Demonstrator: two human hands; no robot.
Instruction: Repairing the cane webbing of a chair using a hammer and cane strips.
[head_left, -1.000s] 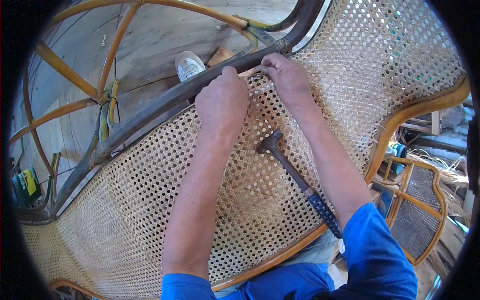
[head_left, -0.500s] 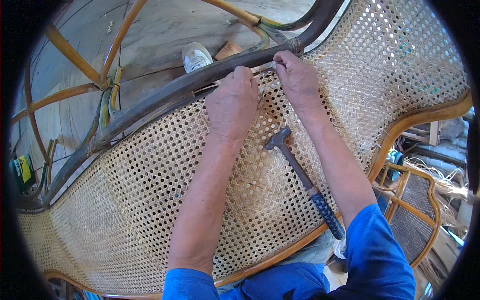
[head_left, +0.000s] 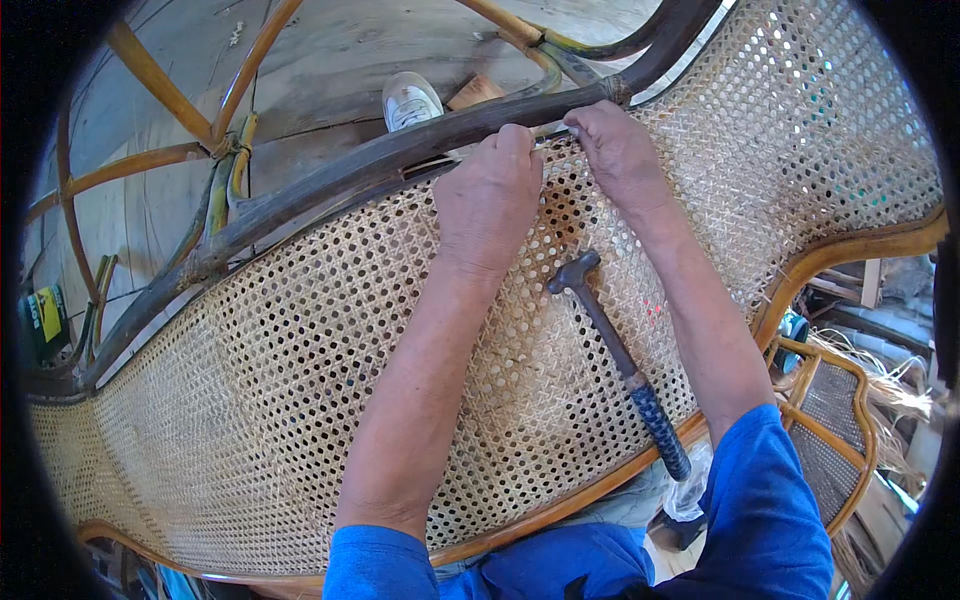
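Pale cane mesh [head_left: 330,370] runs btwn a dark pole [head_left: 450,132] at the far edge & a lighter brown rail [head_left: 860,242] at the near one. R hand [head_left: 620,155] pinches a thin strip [head_left: 552,128] at the far edge, just by the pole; strip spans the gap to L hand [head_left: 490,195], curled, fingertips hidden, so can't tell its grip. Hammer [head_left: 610,340] lies on mesh, head twd the hands. Shoe [head_left: 410,103] shows past pole.
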